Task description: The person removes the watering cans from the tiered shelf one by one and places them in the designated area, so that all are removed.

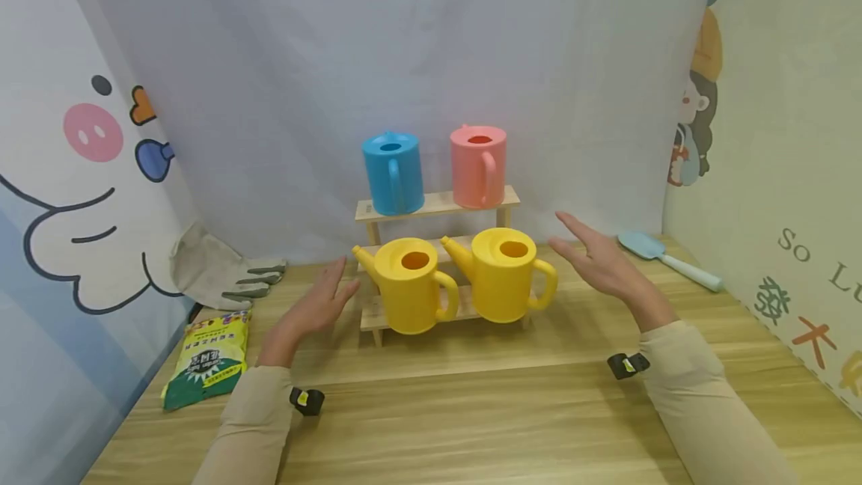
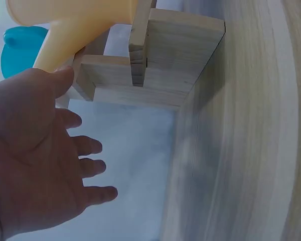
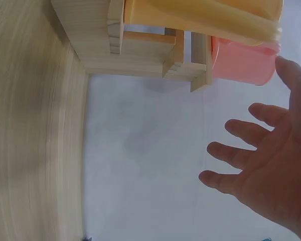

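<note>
A wood-grain tabletop [image 1: 471,425] spreads nearest, between printed side panels [image 1: 774,133]. Over it the left hand [image 1: 313,309] and right hand [image 1: 606,264], fingers straight and spread, flank two yellow watering cans [image 1: 409,298] on a wooden stand [image 1: 438,203], left spout [image 1: 366,260] just beside the left fingers, right handle [image 1: 551,287] near the right thumb. Behind stand a blue can [image 1: 408,178] and a pink can [image 1: 470,171], then pale cloth [image 1: 303,96].

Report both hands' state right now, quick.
Left hand: open, holding nothing, beside one yellow watering can.
Right hand: open, holding nothing, beside the other yellow watering can.
</note>
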The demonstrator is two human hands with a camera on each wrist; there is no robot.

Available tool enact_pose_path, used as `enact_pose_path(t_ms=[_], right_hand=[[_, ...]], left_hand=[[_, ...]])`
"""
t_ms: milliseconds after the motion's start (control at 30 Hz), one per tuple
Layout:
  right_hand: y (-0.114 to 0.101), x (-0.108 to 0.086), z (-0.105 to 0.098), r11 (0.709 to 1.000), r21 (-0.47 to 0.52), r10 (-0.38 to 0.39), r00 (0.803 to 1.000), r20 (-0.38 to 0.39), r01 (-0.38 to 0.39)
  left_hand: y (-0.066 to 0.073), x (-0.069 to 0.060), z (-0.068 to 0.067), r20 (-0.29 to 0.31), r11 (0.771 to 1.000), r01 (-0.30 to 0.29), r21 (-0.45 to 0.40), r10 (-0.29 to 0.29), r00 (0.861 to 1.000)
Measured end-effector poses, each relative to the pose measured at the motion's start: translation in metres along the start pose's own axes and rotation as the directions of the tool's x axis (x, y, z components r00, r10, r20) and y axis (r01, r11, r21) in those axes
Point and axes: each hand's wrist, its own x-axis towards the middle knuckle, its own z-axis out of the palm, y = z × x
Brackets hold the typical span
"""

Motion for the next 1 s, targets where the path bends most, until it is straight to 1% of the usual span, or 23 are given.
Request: enact_pose_path(t_ms=[200,367,467,567,633,733,767,833,1000], right_hand=[[-0.004,-0.001,0.000,1.000,0.025,-0.005,1.000,-0.004,0.005],[-0.006,-0.001,0.000,0.997,0.059,-0.049,0.999,0.015,0.048],[-0.008,-0.002,0.001,0.995,0.075,-0.075,0.997,0.031,0.072],[-0.011,-0.003,0.002,0.994,0.076,-0.081,0.996,0.038,0.078],[-0.015,-0.003,0.002,0.995,0.075,-0.075,0.997,0.033,0.072],[-0.018,-0.005,0.003,0.995,0.069,-0.077,0.997,0.015,0.075],[-0.019,-0.005,0.003,0.995,0.069,-0.075,0.997,0.009,0.074],[-0.020,-0.005,0.003,0.994,0.072,-0.077,0.997,-0.001,0.077],[-0.023,-0.006,0.005,0.994,0.076,-0.082,0.997,-0.010,0.082]], left_hand=[[-0.003,0.000,0.001,0.018,0.992,-0.026,-0.124,0.029,0.999],[-0.005,0.001,0.003,0.028,0.983,-0.038,-0.178,0.044,0.999],[-0.008,0.003,0.007,0.020,0.978,-0.045,-0.206,0.050,0.999],[-0.008,0.004,0.010,0.004,0.968,-0.057,-0.243,0.060,0.998],[-0.007,0.004,0.011,-0.004,0.956,-0.074,-0.282,0.076,0.997],[-0.005,0.006,0.014,-0.012,0.925,-0.107,-0.364,0.110,0.994],[-0.005,0.006,0.015,-0.012,0.914,-0.108,-0.390,0.112,0.994],[-0.003,0.006,0.017,-0.008,0.889,-0.103,-0.446,0.111,0.994],[-0.002,0.010,0.023,0.005,0.838,-0.059,-0.543,0.073,0.997]])
